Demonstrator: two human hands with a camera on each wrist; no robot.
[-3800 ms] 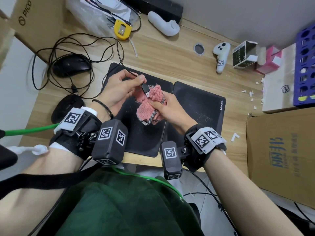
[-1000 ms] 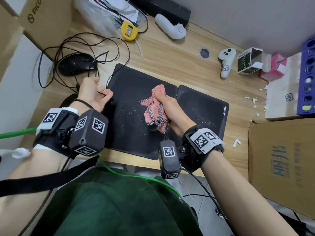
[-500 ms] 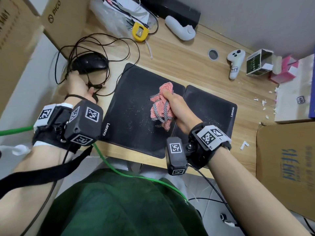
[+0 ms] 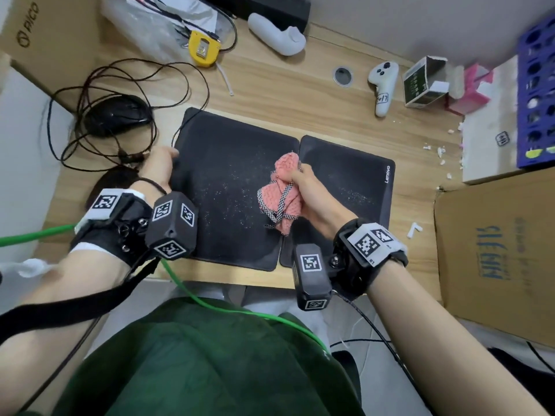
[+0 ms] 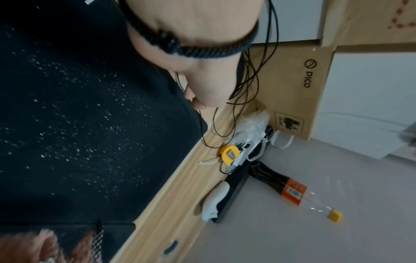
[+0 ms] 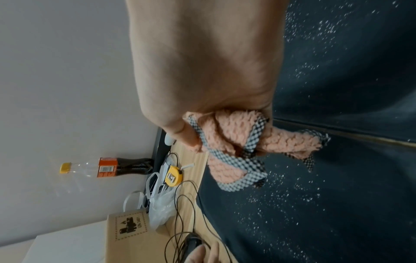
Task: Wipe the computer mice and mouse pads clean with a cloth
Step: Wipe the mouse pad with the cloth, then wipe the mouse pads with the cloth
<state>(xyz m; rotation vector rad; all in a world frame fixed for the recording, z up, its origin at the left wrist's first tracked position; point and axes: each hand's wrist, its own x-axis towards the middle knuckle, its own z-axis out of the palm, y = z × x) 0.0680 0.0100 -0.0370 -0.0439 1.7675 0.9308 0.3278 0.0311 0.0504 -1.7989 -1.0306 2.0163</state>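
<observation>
Light wood-grain table (image 4: pixel 270 94) with round cable grommet (image 4: pixel 343 75) beyond the hands, plain grey wall (image 4: pixel 420 22) behind table's far edge, cardboard boxes (image 4: pixel 51 40) far left and near right, blue rack (image 4: pixel 536 94) far right, even indoor light

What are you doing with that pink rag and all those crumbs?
Someone is cleaning a desk. The right hand grips a bunched pink cloth over the left mouse pad, which is speckled with white crumbs. The left hand rests at that pad's left edge, beside a tangled cable. A black mouse sits farther back.
</observation>
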